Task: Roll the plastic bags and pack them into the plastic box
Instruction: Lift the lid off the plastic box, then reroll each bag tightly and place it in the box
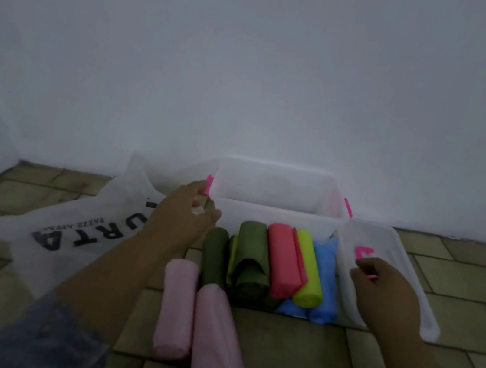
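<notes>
A clear plastic box [274,216] with pink clips stands against the wall. My left hand [186,210] pinches its front left corner, just below the left pink clip [208,184]. My right hand [384,289] grips the clear lid [407,261] lying to the right of the box, fingers at its pink clip. Rolled bags lie on the floor in front of the box: two pale pink rolls [176,307] [218,339], dark green rolls [251,261], a red roll [282,260], a yellow-green roll [310,274] and blue rolls [326,280].
A flat white bag [34,246] with black letters is spread on the tiled floor at the left, partly under my left forearm. A plain white wall rises right behind the box. Greenish floor tiles [304,352] stretch along the front and right.
</notes>
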